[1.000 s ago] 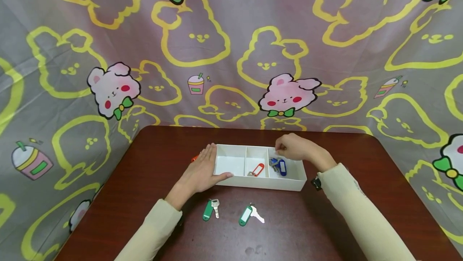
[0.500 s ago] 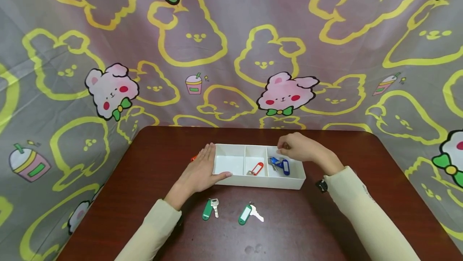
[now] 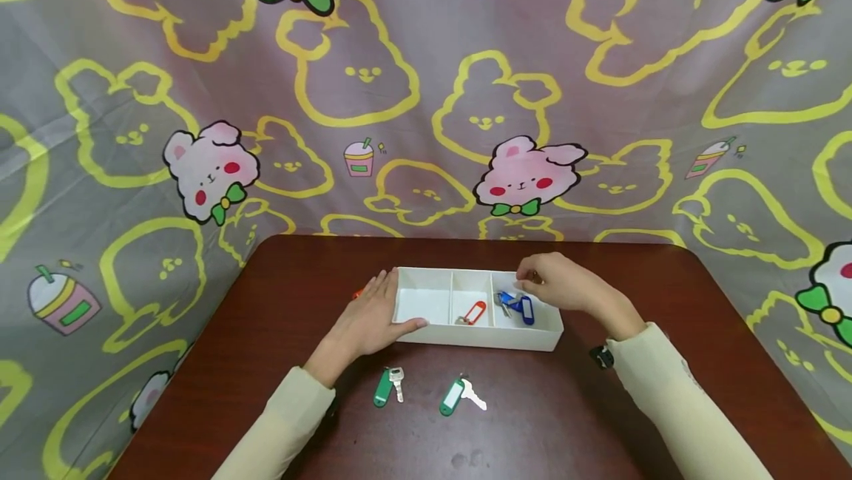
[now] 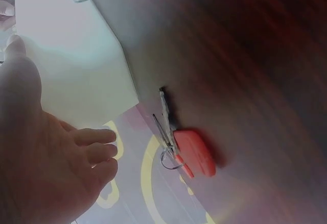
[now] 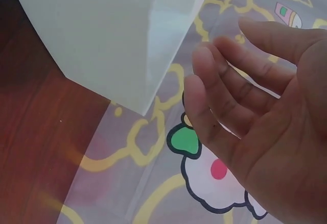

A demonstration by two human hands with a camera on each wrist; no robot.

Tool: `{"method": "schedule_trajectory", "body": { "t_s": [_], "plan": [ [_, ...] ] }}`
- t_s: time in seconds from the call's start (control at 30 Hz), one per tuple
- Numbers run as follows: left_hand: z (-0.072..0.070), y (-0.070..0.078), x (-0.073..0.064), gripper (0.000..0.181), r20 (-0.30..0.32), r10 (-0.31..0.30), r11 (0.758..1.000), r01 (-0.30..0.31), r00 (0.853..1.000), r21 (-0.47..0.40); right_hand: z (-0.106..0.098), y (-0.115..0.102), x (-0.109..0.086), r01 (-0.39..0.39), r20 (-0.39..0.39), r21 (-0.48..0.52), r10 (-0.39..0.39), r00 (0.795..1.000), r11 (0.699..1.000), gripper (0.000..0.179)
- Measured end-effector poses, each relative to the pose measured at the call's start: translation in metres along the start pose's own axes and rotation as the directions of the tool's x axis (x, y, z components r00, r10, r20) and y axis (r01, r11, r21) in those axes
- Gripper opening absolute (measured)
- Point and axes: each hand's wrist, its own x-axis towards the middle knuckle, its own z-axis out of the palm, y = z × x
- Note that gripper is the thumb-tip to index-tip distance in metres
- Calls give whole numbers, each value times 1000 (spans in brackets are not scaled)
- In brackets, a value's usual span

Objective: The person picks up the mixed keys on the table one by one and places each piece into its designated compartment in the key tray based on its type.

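Observation:
A white box [image 3: 475, 336] with three compartments lies across the table. My left hand [image 3: 373, 319] rests on its left end, fingers straight and thumb over the front wall. Over the right compartment hovers my right hand [image 3: 566, 282], fingers loosely bent; the right wrist view shows nothing held in the right hand [image 5: 250, 101]. Beneath it lie keys with blue tags [image 3: 527, 310]. In the middle compartment is a key with an orange-red tag [image 3: 475, 311]. Beyond the left hand, mostly hidden in the head view, is another key with a red tag [image 4: 194, 152], on the table.
Two keys with green tags lie in front of the box: one tag [image 3: 382, 388] at the left, the other tag [image 3: 452, 397] nearer the middle. A patterned curtain [image 3: 413, 95] surrounds the back and sides of the brown table [image 3: 532, 421].
My right hand has drawn slightly to the right over the right compartment, and its fingers have loosened. The blue-tagged keys shifted a little right early on. The left hand stays on the box.

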Motion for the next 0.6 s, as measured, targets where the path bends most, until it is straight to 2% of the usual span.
{"method": "schedule_trajectory", "body": {
  "t_s": [0.2, 0.33, 0.6],
  "plan": [
    [0, 2, 0, 125, 22, -16, 1000, 16, 1000, 12, 8, -1, -9, 5, -45, -3, -5, 999, 1000, 13],
    [-3, 2, 0, 124, 18, 4, 999, -5, 1000, 53, 9, 0, -13, -6, -79, -27, 4, 997, 1000, 13],
    [-8, 3, -3, 121, -57, 38, 988, -29, 998, 149, 13, 2, -21, -3, -128, -44, -2, 992, 999, 21]
  ]
}}
